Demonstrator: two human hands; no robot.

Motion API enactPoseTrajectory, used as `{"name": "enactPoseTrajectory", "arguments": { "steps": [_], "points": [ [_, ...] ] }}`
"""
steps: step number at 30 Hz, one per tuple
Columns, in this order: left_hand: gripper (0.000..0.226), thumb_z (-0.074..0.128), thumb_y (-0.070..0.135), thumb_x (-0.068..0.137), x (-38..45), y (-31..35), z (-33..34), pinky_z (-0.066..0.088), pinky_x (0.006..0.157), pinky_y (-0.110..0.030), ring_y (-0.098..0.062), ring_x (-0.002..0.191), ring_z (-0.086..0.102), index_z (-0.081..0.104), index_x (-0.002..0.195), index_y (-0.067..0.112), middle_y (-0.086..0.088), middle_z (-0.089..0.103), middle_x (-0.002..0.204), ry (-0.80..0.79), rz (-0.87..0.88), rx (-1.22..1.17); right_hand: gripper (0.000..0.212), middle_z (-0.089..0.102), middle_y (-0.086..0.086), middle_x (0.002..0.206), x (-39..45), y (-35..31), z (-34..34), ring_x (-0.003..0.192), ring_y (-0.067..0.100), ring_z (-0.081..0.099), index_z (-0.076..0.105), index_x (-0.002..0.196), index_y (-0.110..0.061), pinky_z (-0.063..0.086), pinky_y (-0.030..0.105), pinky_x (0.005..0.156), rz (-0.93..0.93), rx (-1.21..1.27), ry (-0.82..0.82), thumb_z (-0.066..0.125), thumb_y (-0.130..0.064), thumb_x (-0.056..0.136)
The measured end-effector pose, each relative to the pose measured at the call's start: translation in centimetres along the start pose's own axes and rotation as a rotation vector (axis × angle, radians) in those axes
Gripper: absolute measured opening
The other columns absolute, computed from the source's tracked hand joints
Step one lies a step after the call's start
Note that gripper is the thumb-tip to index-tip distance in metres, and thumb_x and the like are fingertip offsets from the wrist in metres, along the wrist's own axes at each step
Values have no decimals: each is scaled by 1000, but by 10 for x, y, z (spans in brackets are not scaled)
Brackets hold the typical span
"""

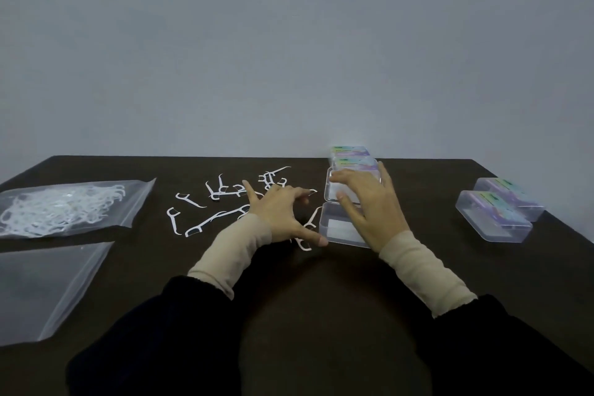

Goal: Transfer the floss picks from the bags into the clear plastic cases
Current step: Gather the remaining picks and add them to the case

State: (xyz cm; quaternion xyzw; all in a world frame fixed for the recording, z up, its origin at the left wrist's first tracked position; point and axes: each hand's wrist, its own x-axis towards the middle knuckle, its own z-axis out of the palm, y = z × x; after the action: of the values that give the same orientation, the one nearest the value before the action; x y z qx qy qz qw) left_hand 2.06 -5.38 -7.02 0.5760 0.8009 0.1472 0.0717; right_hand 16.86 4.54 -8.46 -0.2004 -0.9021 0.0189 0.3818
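Left hand spread flat over loose picks on dark table. Right hand open over open clear case. Closed cases far right, two more behind. Full bag and empty bag left.

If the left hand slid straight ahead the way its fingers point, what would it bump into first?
Probably the loose floss picks scattered on the dark table just past the left hand. Its spread fingers already reach among them, though depth is hard to judge here.
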Motion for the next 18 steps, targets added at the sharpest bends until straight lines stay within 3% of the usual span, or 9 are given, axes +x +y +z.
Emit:
{"name": "enactPoseTrajectory", "arguments": {
  "steps": [2, 4, 6, 7, 9, 12, 16, 18],
  "points": [
    [89, 76, 60, 58, -2, -14, -4, -7, 110, -63, -13, 134, 29, 43, 134, 29, 11, 48, 133, -10, 22, -84, 24, 67, 2, 108, -2, -11, 2, 105, 19, 60, 64, 106, -14, 39, 42, 102, -69, 45, -27, 51, -16, 86],
    [83, 80, 52, 57, -5, -31, -9, 17, 115, -46, -15, 129, 39, 49, 130, 25, 6, 51, 130, 14, 45, -248, 24, 68, 2, 101, -5, -26, 1, 99, 15, 59, 65, 102, -13, 48, 30, 90, -98, 112, -65, 51, -13, 83],
    [61, 79, 31, 71, -10, -51, -16, 31, 104, -23, -15, 123, 45, 54, 125, 20, 0, 52, 126, 76, 34, -354, 26, 66, -2, 100, -8, -46, -1, 94, 12, 58, 65, 103, -16, 51, 27, 80, -103, 129, -132, 47, -21, 85],
    [50, 75, 24, 77, -12, -61, -21, 33, 98, -20, -16, 122, 46, 56, 123, 18, -3, 52, 125, 110, 22, -331, 27, 65, -3, 103, -10, -56, -2, 95, 13, 59, 63, 108, -18, 53, 29, 78, -86, 107, -199, 47, -22, 86],
    [40, 67, 20, 84, -17, -81, -31, 31, 96, -21, -20, 120, 47, 57, 122, 16, -7, 53, 123, 172, -35, -213, 36, 57, -4, 121, -13, -75, -3, 107, 15, 55, 51, 127, -21, 50, 33, 86, -31, 5, -374, 47, -25, 91],
    [43, 54, 24, 92, -23, -112, -39, 29, 103, -29, -28, 124, 43, 47, 132, 9, -15, 48, 131, 244, -227, -143, 52, 33, 0, 147, -22, -95, 0, 131, 16, 37, 19, 146, -19, 36, 30, 105, 140, -74, -583, 37, -30, 98],
    [59, 40, 34, 98, -26, -125, -26, 17, 113, -35, -31, 140, 21, 24, 144, 1, -20, 26, 149, 193, -427, -193, 64, -3, 6, 157, -30, -108, 11, 145, 19, -1, -7, 148, -10, 16, 28, 115, 310, -46, -675, 27, -36, 100],
    [64, 34, 40, 99, -26, -120, -14, 6, 115, -36, -29, 144, 3, 14, 147, 3, -19, 10, 155, 138, -456, -175, 64, -11, 10, 156, -29, -107, 19, 145, 21, -9, -12, 146, -6, 11, 28, 115, 362, -57, -689, 24, -34, 101]
  ]
}}
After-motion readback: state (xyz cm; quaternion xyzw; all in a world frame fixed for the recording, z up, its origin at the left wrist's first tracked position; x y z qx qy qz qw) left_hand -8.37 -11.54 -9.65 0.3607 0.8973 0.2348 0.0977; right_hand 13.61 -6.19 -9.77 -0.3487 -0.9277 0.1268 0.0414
